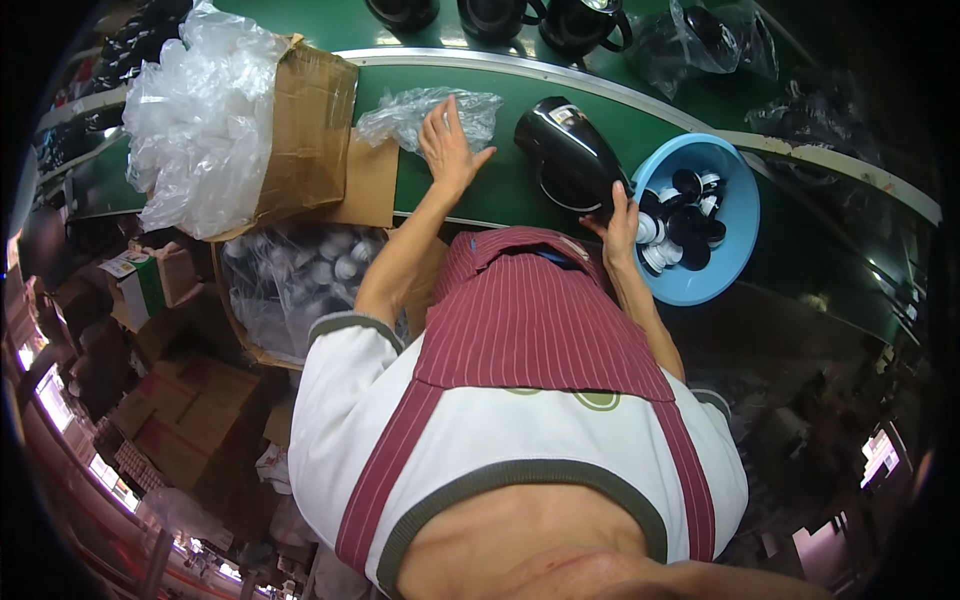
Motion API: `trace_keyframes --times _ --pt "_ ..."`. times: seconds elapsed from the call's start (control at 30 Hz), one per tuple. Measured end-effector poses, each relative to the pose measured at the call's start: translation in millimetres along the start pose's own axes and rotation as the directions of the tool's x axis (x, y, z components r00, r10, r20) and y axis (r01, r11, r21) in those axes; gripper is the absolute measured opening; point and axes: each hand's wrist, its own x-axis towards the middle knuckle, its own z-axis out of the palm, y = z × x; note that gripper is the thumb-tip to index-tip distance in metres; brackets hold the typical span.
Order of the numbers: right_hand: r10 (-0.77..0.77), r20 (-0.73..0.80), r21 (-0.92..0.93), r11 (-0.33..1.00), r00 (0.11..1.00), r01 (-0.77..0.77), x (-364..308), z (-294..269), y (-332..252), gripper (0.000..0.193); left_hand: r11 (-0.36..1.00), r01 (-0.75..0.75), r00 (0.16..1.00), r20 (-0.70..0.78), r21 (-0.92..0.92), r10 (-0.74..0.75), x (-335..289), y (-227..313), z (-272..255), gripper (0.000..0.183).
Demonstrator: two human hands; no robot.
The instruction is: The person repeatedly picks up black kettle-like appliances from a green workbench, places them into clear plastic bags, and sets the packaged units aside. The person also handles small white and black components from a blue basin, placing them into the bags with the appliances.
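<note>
A glossy black jug [572, 150] with a handle lies tilted on the green bench in front of me. My right hand [617, 232] grips its lower right end, with the thumb and fingers on either side. To the left, my left hand [452, 150] is open with its fingers spread, at the edge of a crumpled clear plastic bag [400, 118] lying on the bench. Whether the fingertips press on the bag I cannot tell. Beside my right hand stands a light blue basin [738, 235] with several round black and white caps [688, 222] inside.
An open cardboard box [310, 135] full of clear plastic bags [205, 120] stands at the left. Below it, another box [310, 285] holds bagged whitish round parts. Across a metal rail [520, 66] stand several black jugs [580, 28], with a bagged dark item [700, 45] to their right.
</note>
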Motion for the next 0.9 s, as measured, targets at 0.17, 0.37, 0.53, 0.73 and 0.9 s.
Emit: trace_keyframes --times 0.17,0.37,0.53,0.73,0.9 --pt "0.028 0.090 0.054 0.998 0.996 -0.033 -21.5 -6.4 -4.5 0.059 0.961 0.275 0.960 -0.046 -0.039 -0.276 -21.5 -2.8 32.7 0.077" --pt "0.065 0.245 0.147 0.984 0.967 -0.103 -20.7 -12.5 -1.1 0.062 0.694 0.345 0.932 0.142 -0.632 -0.334 -15.0 -61.7 66.8 0.028" --pt "0.114 0.429 0.222 0.948 0.896 -0.227 -21.8 7.4 -7.5 0.067 0.276 0.704 0.700 0.705 -0.654 -0.116 -3.6 -89.7 39.4 0.034" --pt "0.330 0.531 -0.074 0.936 0.781 -0.345 30.9 61.7 31.5 0.061 0.166 0.609 0.793 0.599 -0.775 -0.113 -23.1 -130.5 52.4 0.032" --pt "0.269 0.448 -0.074 0.961 0.852 -0.265 28.2 66.8 47.7 0.071 0.791 0.278 0.959 0.206 -0.545 -0.195 -31.5 -128.6 -4.3 0.032"
